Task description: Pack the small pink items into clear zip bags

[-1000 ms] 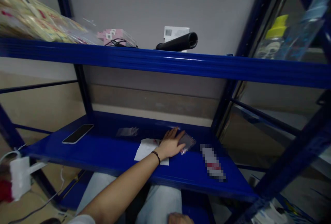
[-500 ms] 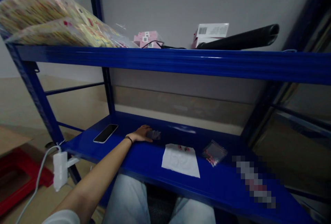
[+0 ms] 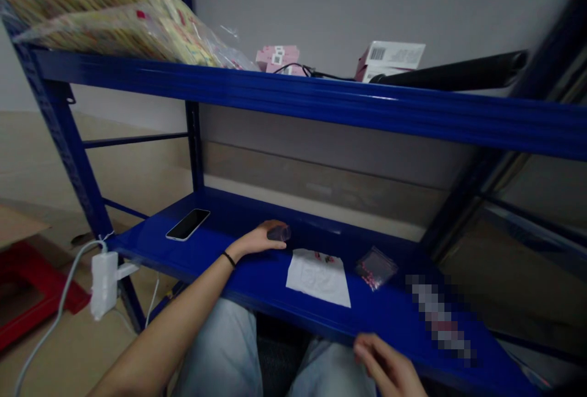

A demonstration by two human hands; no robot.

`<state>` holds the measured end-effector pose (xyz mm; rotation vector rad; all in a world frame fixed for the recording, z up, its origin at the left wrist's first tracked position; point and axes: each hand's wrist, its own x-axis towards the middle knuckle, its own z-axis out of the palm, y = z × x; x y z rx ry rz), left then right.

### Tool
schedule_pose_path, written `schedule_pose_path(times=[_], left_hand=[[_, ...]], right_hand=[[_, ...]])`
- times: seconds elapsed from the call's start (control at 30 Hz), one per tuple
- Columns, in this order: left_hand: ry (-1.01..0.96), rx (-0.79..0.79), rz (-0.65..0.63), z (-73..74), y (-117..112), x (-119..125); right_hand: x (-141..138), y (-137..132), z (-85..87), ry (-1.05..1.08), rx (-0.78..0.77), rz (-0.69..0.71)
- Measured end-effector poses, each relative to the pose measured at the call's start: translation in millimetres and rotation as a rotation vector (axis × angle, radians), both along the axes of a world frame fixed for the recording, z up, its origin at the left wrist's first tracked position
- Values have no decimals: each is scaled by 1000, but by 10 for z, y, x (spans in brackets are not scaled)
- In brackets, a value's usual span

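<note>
Clear plastic packet (image 3: 278,234) sits in half-curled left hand (image 3: 257,240) behind shelf edge (image 3: 275,314); right hand (image 3: 389,366) bends loosely, hold unclear, below barcoded carton (image 3: 398,53).

- The left arm (image 3: 169,330) stretches forward from the lower left, its bare forearm slanting away from the body.
- At the left wrist (image 3: 230,256) there's little bend; the hand angles slightly rightward.
- The left hand (image 3: 266,237) is far out in front, closed in a light grip: thumb (image 3: 277,245) extended on the near side, fingers (image 3: 274,224) curved along the far side.
- The right hand (image 3: 385,363) is low and close to the body, well apart from the left, its fingers loosely curled.
- From here I can't see into the right palm.
</note>
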<state>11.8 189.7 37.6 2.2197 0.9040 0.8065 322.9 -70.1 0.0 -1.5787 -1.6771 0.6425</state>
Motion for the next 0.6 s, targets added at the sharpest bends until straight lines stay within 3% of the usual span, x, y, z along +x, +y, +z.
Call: schedule_pose_path(times=[0.17, 0.27, 0.4, 0.5, 0.6], left_hand=[[-210, -71, -266, 112, -640, 390], [-260, -94, -280, 84, -831, 540], [-396, -199, -264, -59, -860, 579], [-518, -298, -215, -188, -814, 535], [-672, -367, -77, -307, -769, 525]], right_hand=[[-435, 559, 758, -68, 341, -25], [-651, 807, 937, -173, 453, 10], [-627, 953, 853, -265, 488, -67], [-367, 1054, 670, -156, 475, -171], [-56, 1237, 437, -153, 339, -230]])
